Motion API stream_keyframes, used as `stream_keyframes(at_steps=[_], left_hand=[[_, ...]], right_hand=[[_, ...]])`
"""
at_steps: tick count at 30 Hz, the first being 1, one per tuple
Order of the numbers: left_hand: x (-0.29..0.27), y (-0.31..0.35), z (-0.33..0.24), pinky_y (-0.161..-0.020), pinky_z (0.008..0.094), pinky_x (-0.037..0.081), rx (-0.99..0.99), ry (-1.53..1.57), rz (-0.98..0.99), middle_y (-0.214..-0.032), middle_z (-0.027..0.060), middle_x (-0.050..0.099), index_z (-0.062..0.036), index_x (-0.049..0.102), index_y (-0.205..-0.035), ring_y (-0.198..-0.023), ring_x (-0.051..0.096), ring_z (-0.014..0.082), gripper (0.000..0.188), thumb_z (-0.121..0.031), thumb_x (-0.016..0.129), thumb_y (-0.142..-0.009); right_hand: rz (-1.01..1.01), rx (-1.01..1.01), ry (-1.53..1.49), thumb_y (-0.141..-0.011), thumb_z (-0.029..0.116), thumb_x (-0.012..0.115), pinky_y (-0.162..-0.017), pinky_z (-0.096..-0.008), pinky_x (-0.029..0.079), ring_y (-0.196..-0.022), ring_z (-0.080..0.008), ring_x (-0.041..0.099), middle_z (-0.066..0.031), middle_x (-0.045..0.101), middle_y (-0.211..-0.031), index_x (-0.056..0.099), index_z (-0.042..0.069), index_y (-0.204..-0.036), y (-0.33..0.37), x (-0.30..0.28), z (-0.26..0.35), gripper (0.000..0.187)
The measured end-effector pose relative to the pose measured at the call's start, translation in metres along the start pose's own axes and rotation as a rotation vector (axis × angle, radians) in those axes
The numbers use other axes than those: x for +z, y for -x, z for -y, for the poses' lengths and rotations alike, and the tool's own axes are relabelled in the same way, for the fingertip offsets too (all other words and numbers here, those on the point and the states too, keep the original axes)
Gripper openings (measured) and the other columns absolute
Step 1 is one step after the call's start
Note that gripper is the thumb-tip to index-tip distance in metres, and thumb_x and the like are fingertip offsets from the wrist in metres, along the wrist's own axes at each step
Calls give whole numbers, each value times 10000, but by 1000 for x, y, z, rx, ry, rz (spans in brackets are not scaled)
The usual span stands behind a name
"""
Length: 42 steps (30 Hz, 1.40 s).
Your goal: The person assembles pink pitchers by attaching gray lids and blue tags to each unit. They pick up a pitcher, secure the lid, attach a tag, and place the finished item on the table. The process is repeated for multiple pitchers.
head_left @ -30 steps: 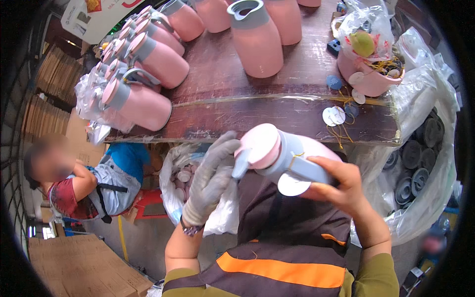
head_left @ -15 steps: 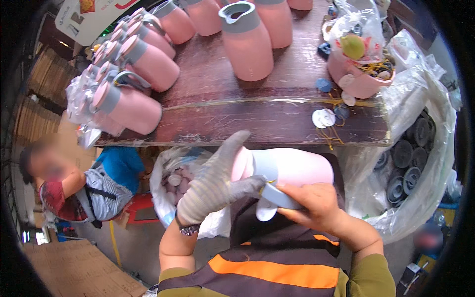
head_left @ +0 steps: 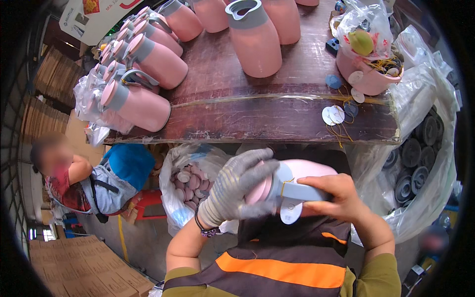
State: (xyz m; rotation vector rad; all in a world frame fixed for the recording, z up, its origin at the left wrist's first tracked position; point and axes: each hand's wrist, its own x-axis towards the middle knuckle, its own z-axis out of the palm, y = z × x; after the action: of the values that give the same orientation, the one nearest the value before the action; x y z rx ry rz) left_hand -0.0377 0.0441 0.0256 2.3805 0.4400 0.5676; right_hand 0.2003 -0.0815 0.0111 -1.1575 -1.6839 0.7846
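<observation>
A pink thermos jug (head_left: pixel 311 168) with a grey collar lies on its side over my lap, its lid end to the left. My left hand (head_left: pixel 230 188), in a striped grey glove, is wrapped round the pink lid (head_left: pixel 257 192); its fingers are slightly blurred. With bare fingers and thumb, my right hand (head_left: pixel 339 195) grips the jug's grey handle (head_left: pixel 304 191). A yellow string loops over the handle near the collar. From it a round white tag (head_left: pixel 291 212) hangs below the handle.
Several pink jugs (head_left: pixel 143 106) stand or lean on the dark wooden table (head_left: pixel 237 121). A pink tub (head_left: pixel 363 74) and loose round tags (head_left: pixel 332 115) are at its right. Bags of pink discs (head_left: pixel 190 183) and dark lids (head_left: pixel 410 153) flank me. Someone sits at left (head_left: pixel 106 180).
My left hand has shifted from the string by the handle to round the lid. The tag now hangs face-on below the handle, and the view has swung slightly.
</observation>
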Motion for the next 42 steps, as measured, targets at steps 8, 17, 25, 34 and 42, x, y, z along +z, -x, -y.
stream_keyframes(at_steps=[8,17,25,34,42], left_hand=[[-1,7,19,-1050,497,310,73,23,-222,-1321,244,491,-48,529,-1277,-1243,440,431,625,-490,588,-840],[40,14,12,-1067,436,317,-133,392,-543,-1248,182,568,-23,607,-1115,-1225,485,341,434,-404,505,-934],[33,-12,35,-1083,402,313,-190,797,-613,-1312,132,521,-6,520,-1225,-1255,460,274,567,-484,527,-921],[55,14,20,-986,327,387,-296,926,-640,-1270,104,507,7,444,-1291,-1137,492,161,574,-421,571,-931],[45,43,-57,-716,366,494,-497,269,-126,-869,172,629,-17,572,-1081,-786,636,299,312,-213,663,-855]], right_hand=[[-104,181,-193,-758,100,730,-828,-277,495,-937,-169,657,-129,688,-1029,627,-17,-1153,-3,-7,11,425],[-151,243,-255,-800,118,703,-863,-275,476,-968,-157,632,-119,668,-1095,590,-29,-1202,16,24,3,443],[-351,346,-586,-848,171,677,-916,-303,454,-1055,-180,592,-138,622,-1174,534,-66,-1245,31,36,0,484],[-553,49,-455,-886,280,653,-911,-307,452,-1036,-186,583,-138,600,-1173,475,-86,-1280,35,63,-14,566],[-436,188,-526,-905,46,497,-931,-370,447,-1089,-238,572,-172,558,-1220,384,-39,-1360,30,116,2,476]])
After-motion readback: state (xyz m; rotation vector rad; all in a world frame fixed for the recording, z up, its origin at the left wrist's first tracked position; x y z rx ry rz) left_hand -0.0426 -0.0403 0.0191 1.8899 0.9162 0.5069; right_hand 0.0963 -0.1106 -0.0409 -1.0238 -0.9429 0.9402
